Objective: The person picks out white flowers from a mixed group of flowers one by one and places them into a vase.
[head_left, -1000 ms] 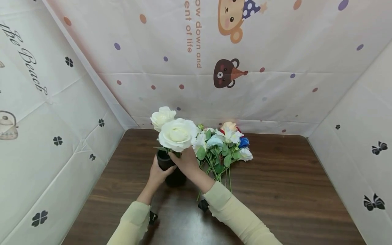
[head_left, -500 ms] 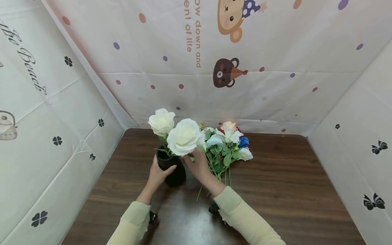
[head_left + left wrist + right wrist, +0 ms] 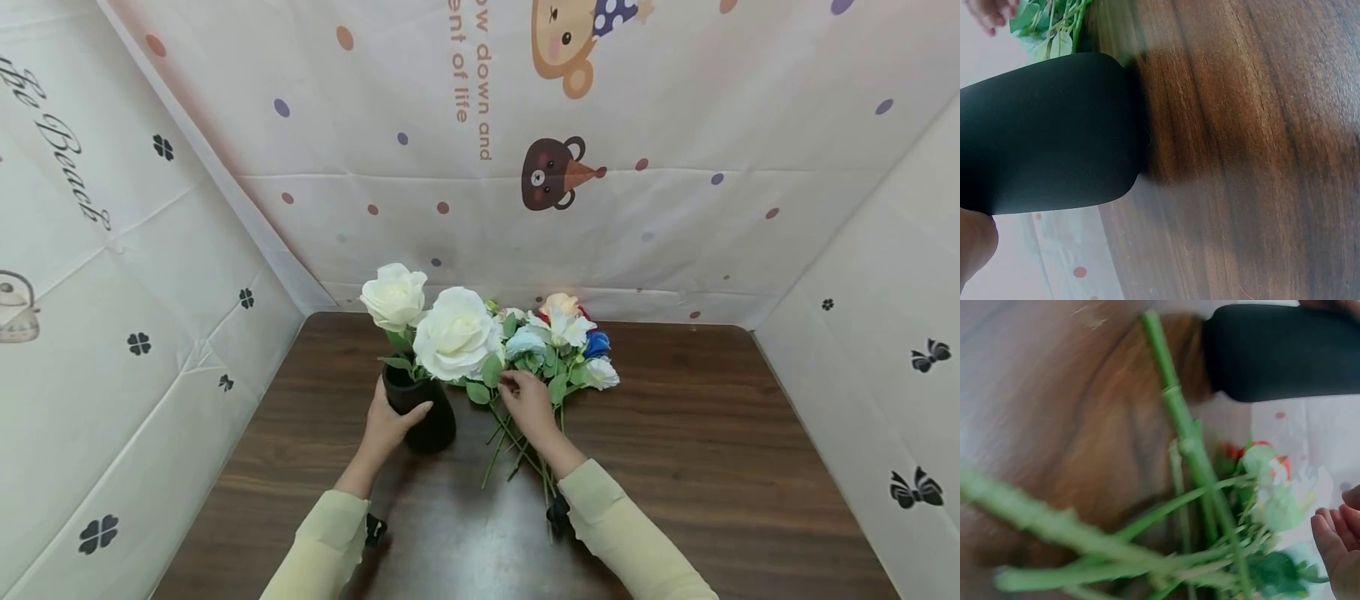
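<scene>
My left hand (image 3: 391, 427) grips a black vase (image 3: 433, 429), thumb across its front. Two white roses rise from the vase's mouth: a rose (image 3: 393, 297) at the back left and a larger rose (image 3: 457, 333) leaning right. My right hand (image 3: 528, 404) is over the flower bundle (image 3: 555, 354), fingers loosely bent beside a green leaf (image 3: 491, 369). Nothing shows between those fingers in the right wrist view, where bare green stems (image 3: 1175, 412) cross in front. The left wrist view shows the vase's side (image 3: 1054, 134) and base close up.
The bundle has white, pale blue, peach, red and blue blooms, its stems (image 3: 517, 454) pointing toward me on the brown wooden table (image 3: 697, 467). Printed cloth walls (image 3: 637, 250) stand behind and at both sides.
My right hand has left the large white rose by the vase's mouth and moved right to the flower bundle. The large rose now leans farther right. My left hand stays on the vase.
</scene>
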A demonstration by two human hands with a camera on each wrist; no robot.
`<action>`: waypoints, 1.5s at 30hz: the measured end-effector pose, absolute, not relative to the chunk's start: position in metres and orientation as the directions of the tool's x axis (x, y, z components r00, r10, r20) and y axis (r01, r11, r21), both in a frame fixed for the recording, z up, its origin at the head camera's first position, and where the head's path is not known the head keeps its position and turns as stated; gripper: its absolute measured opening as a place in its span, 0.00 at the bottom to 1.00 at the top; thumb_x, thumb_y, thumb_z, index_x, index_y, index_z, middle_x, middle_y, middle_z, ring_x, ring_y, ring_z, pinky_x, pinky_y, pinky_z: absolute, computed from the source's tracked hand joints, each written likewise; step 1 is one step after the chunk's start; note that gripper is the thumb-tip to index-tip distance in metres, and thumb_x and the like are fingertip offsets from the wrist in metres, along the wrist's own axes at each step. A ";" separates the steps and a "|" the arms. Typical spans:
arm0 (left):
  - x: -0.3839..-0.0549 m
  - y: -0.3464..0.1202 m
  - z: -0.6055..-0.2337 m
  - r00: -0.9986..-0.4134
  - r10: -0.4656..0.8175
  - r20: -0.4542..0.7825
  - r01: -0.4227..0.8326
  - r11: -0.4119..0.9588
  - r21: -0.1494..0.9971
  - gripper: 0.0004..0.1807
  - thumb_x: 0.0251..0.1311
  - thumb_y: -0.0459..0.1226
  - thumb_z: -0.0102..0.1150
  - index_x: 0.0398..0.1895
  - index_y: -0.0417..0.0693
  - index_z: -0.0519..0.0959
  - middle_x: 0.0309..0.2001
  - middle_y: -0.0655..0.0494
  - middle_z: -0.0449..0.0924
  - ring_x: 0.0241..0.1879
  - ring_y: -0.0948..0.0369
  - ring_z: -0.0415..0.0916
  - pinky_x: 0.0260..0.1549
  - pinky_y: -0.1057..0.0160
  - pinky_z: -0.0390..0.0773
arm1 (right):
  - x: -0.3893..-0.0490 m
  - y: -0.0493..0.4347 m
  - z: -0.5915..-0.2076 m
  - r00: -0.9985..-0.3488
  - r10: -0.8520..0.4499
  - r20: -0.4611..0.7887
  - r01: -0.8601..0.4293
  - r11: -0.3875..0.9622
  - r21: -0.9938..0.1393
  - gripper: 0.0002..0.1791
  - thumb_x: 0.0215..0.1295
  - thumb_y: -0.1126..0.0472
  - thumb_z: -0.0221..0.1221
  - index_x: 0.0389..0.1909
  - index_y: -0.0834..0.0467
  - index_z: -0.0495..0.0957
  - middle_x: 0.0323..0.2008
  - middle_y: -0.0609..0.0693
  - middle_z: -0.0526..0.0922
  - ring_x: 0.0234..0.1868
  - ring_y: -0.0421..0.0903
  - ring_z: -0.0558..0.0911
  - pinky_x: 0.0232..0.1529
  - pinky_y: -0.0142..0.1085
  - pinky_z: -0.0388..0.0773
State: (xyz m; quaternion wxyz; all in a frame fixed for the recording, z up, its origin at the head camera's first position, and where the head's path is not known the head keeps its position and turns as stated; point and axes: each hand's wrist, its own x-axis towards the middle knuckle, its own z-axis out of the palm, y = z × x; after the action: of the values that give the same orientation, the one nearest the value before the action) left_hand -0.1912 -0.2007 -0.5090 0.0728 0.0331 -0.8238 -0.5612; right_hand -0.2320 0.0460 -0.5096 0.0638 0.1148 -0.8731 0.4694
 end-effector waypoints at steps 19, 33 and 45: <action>-0.195 -0.202 -0.508 -0.989 -0.116 0.089 0.039 0.371 0.928 0.52 0.59 0.37 0.71 0.81 0.41 0.49 0.74 0.34 0.64 0.73 0.38 0.65 0.70 0.35 0.66 | -0.244 0.045 -0.521 -0.984 -0.156 0.091 -0.178 0.761 -0.623 0.15 0.72 0.67 0.60 0.56 0.67 0.82 0.41 0.61 0.88 0.26 0.48 0.82 0.28 0.38 0.79; -0.196 -0.201 -0.510 -0.989 -0.124 0.083 0.032 0.366 0.930 0.53 0.59 0.36 0.72 0.81 0.42 0.50 0.74 0.35 0.64 0.72 0.38 0.65 0.71 0.35 0.66 | -0.267 0.045 -0.517 -0.992 -0.121 -0.029 -0.100 0.912 -0.398 0.14 0.71 0.70 0.57 0.22 0.62 0.79 0.23 0.58 0.82 0.24 0.52 0.83 0.22 0.36 0.70; -0.194 -0.203 -0.510 -0.989 -0.122 0.079 0.030 0.357 0.934 0.53 0.59 0.37 0.72 0.82 0.42 0.48 0.75 0.34 0.63 0.73 0.38 0.64 0.71 0.35 0.65 | -0.275 0.048 -0.515 -0.999 -0.044 -0.027 -0.029 0.912 -0.409 0.25 0.71 0.70 0.54 0.13 0.52 0.60 0.12 0.47 0.62 0.15 0.42 0.61 0.19 0.34 0.54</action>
State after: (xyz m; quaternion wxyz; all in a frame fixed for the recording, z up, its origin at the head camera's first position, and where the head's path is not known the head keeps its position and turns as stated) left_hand -0.1944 -0.2028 -0.5104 0.0674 0.0280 -0.8210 -0.5662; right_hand -0.2746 0.0485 -0.5145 -0.0176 0.0185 -0.9776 0.2088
